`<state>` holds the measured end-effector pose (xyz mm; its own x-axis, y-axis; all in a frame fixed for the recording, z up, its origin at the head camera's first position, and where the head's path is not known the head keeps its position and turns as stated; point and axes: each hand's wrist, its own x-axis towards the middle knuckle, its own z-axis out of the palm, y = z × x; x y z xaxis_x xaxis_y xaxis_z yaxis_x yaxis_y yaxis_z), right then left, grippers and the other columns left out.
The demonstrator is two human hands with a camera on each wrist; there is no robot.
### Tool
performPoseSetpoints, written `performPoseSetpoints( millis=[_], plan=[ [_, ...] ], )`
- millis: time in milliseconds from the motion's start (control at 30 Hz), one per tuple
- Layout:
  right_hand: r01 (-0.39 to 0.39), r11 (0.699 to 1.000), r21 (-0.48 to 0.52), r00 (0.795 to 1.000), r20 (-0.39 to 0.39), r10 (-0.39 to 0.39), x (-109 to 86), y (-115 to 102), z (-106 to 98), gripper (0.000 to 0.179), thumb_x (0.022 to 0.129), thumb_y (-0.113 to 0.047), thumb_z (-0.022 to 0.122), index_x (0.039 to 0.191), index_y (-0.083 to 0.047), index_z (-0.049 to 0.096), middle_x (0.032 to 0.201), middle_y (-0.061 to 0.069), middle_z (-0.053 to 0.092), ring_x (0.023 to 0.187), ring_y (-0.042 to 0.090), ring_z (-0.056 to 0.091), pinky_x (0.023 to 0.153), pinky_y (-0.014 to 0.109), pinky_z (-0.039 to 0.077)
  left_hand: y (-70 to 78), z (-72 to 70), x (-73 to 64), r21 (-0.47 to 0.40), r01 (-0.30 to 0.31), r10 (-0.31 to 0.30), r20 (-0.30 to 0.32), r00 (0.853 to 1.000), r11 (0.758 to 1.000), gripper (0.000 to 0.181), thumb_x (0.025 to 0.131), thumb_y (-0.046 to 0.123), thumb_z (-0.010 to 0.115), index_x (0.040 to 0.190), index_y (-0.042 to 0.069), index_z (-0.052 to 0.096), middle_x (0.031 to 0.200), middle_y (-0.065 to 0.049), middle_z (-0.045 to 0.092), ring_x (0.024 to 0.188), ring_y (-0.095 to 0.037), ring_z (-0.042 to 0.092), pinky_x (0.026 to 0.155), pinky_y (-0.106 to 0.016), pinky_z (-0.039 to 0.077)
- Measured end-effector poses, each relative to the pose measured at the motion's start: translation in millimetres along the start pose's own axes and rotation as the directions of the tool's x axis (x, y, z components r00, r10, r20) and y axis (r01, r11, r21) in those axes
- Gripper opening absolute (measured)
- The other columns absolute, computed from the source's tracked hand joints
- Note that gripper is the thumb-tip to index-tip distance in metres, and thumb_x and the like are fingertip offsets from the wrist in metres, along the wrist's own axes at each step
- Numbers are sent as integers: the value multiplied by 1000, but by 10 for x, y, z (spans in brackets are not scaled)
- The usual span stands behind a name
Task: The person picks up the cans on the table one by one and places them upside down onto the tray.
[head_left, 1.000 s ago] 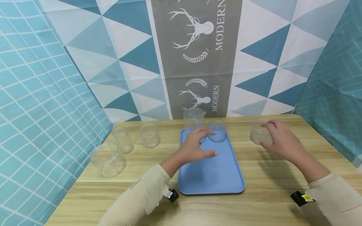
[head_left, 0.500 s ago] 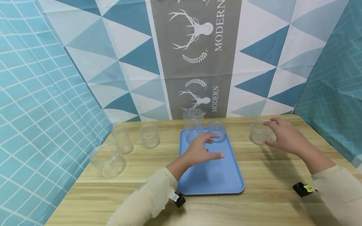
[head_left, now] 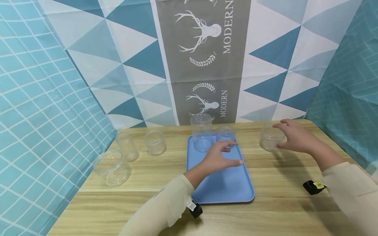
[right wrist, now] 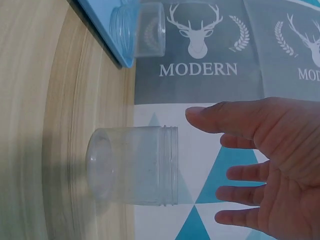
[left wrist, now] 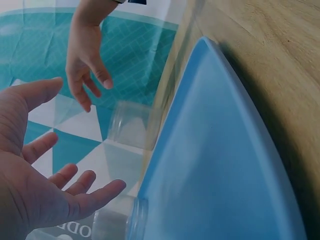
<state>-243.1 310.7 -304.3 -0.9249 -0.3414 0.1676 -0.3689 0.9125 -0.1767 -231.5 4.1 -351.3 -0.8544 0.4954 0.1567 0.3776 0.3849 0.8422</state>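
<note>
My left hand (head_left: 220, 159) hovers over the blue tray (head_left: 227, 188), fingers spread and holding nothing. At the tray's far end stand a tall clear jar (head_left: 201, 131) and a short clear jar (head_left: 225, 133), both beyond the left fingers. On the wooden table right of the tray is another clear lidless jar (head_left: 268, 141). My right hand (head_left: 299, 137) is beside its rim, fingers apart. The right wrist view shows a gap between this threaded-neck jar (right wrist: 135, 165) and the right thumb and fingers (right wrist: 245, 172).
Left of the tray stand a wide clear jar (head_left: 113, 170), a narrow tall one (head_left: 128, 149) and a small one (head_left: 155, 143). Patterned cloth (head_left: 206, 68) hangs behind the wooden table (head_left: 141, 203), with tiled-pattern cloth (head_left: 38, 98) along the left side.
My left hand has drifted right and a little nearer over the tray. The right hand has risen slightly and shifted right, off the jar's rim. The jars stay where they were.
</note>
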Motion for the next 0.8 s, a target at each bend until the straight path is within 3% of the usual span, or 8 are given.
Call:
performPoseSetpoints(
  millis=[300,567,800],
  plan=[
    [10,999,36,1000,24,-11,72,66,9,71,78,-16,80,134,11,47,137,44,30,120,62,33,92,72,35,13,122,66,-54,19,-17,26,1000,998,63,77,36,83,134,29,58,141,10,44,120,-13,52,86,-26,49],
    [0,998,57,999,43,-2,170,83,26,73,78,-18,80,136,11,45,138,44,29,121,61,33,91,71,37,3,192,114,-69,8,-6,30,1000,998,64,78,35,83,136,28,57,143,7,42,122,-15,52,85,-27,50],
    [-6,998,63,995,96,0,289,134,57,79,71,-19,85,137,3,48,140,44,27,121,64,33,86,73,38,-16,207,174,-81,1,0,15,1000,997,63,77,34,83,135,29,57,140,10,45,123,-18,52,91,-31,49]
  ],
)
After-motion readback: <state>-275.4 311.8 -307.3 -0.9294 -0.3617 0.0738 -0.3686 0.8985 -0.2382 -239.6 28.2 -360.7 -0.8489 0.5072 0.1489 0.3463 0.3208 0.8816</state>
